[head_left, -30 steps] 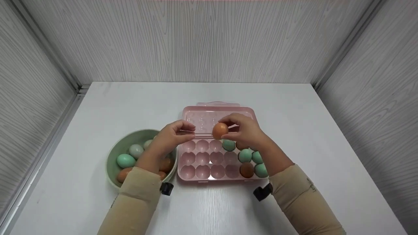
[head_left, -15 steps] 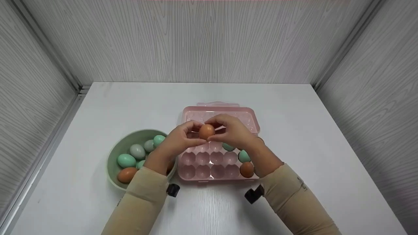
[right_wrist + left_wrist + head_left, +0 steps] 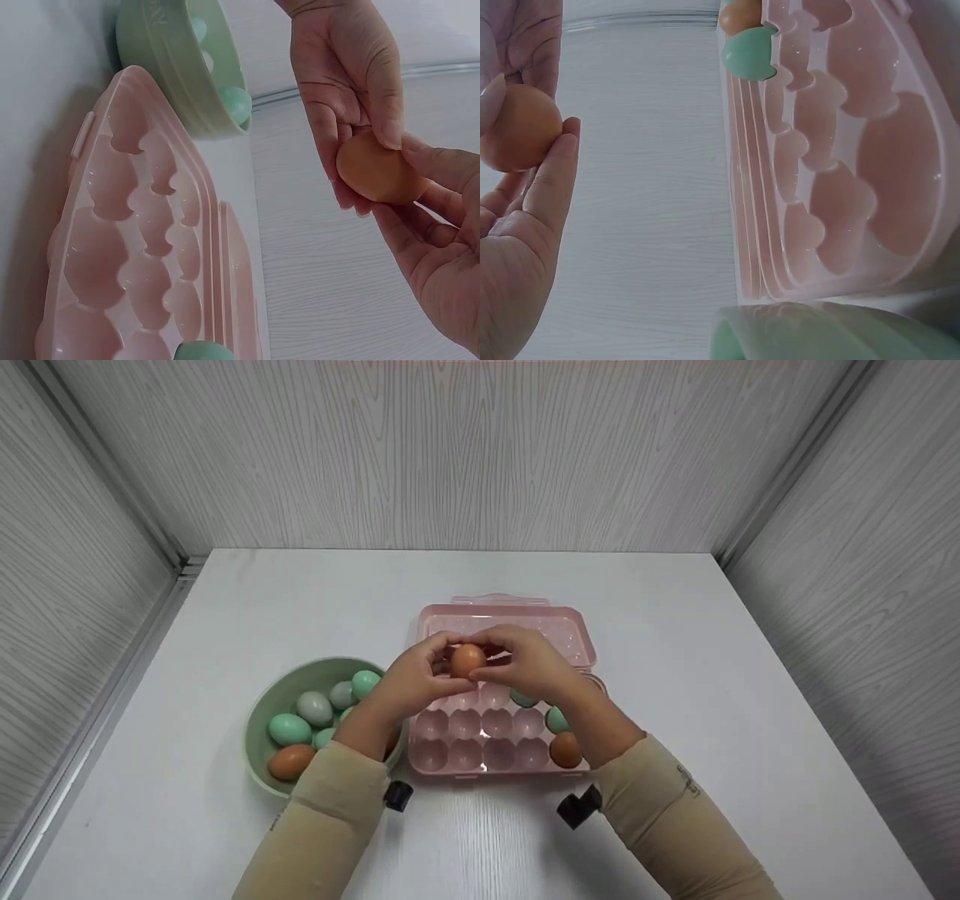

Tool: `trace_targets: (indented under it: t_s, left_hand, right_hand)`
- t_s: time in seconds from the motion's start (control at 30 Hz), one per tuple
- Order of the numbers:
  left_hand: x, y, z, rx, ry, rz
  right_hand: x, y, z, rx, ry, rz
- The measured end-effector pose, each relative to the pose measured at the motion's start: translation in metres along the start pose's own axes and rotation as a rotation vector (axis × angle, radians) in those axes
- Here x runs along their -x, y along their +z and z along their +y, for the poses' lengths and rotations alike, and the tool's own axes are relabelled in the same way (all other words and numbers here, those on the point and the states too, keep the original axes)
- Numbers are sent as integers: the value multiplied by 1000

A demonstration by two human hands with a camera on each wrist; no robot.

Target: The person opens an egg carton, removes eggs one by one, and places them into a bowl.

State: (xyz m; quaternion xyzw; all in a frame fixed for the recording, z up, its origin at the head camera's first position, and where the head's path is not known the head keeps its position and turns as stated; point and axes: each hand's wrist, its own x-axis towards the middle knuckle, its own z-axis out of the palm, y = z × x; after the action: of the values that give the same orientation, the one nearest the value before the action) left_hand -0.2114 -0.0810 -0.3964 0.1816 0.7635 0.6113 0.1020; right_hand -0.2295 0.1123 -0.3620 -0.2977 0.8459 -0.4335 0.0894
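A brown egg point(image 3: 468, 661) is held between both hands over the pink egg tray. My left hand point(image 3: 416, 679) grips its left side with thumb and fingertips, while my right hand point(image 3: 529, 664) pinches it from the right. In the right wrist view the brown egg point(image 3: 380, 169) lies across the fingertips of both hands. Below, the pink egg tray point(image 3: 481, 739) has brown and green eggs in its right-hand cups, partly hidden by the right arm. The cups on its left are bare, and its lid point(image 3: 551, 622) lies folded back.
A green bowl point(image 3: 259, 712) with several green, grey and brown eggs stands on the left, its right part behind the left forearm. Everything rests on a white table point(image 3: 645, 607) with panelled walls point(image 3: 480, 457) around it.
My right hand has brought the brown egg leftward to my left hand, which moved slightly right. The left fingers now hold the egg too.
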Motion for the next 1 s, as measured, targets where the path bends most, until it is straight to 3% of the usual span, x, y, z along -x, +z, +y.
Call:
trace_targets:
  t_s: [0.23,0.47,0.73,1.0]
  left_hand:
    - [7,-8,2,10,6,28]
    - [12,-22,8,16,9,107]
    - [21,-50,8,-79,-32,215]
    - [31,-76,-1,-175,-96,292]
  right_hand:
    - [0,-1,4,8,22,14]
    - [3,-4,7,6,45,23]
    - [7,-8,13,-33,53,47]
    - [8,-10,20,-1,42,42]
